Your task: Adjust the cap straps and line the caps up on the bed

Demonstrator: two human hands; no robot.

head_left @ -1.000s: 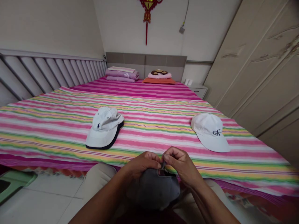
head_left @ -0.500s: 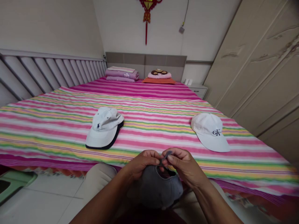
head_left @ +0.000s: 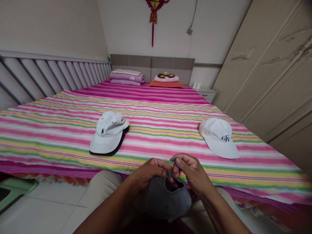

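Note:
A dark grey baseball cap (head_left: 165, 198) rests over my lap with the opening at its back facing up and away. My left hand (head_left: 152, 170) pinches the cap's rear strap near its buckle (head_left: 170, 173). Between thumb and fingers, my right hand (head_left: 191, 170) grips the strap's loose end (head_left: 175, 163). Farther off on the bed lie two more caps: a white cap with a navy brim edge (head_left: 108, 133) to the left and a white cap with dark letters (head_left: 219, 138) to the right.
The bed's striped cover (head_left: 156, 130) spreads out before my knees. Folded purple bedding (head_left: 128, 78) and a pink-and-orange stack (head_left: 166, 81) sit by the headboard. A green stool (head_left: 20, 190) stands at lower left, a wardrobe (head_left: 268, 71) on the right.
My fingers have shifted slightly on the strap, and the buckle shows more clearly between my hands. The grey cap has barely moved; the two white caps lie where they were.

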